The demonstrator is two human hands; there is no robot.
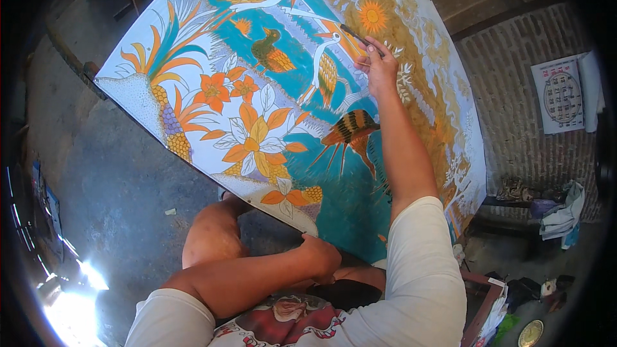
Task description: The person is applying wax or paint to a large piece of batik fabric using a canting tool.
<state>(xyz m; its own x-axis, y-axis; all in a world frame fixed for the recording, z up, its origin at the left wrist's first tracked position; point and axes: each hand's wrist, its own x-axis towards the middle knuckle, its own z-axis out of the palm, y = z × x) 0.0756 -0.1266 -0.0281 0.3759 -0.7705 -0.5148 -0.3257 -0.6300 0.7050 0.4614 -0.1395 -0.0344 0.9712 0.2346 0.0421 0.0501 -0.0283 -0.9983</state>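
Observation:
A large painted cloth spreads before me, showing white and brown birds, orange flowers and leaves on teal and ochre grounds. Several petals and leaves on it are plain white with dark outlines. Over its upper middle, beside a white long-beaked bird, my right hand is closed round a slim dark paintbrush. The brush's dark end points up and left, below an orange sun shape; whether it touches the cloth I cannot tell. My left hand is curled at the cloth's lower edge, above my lap, its fingertips hidden.
A grey concrete floor lies to the left, with a small pale scrap on it. At right a calendar hangs on a slatted wall. Below are a bundle of cloths, a reddish wooden frame and a round clock-like dial.

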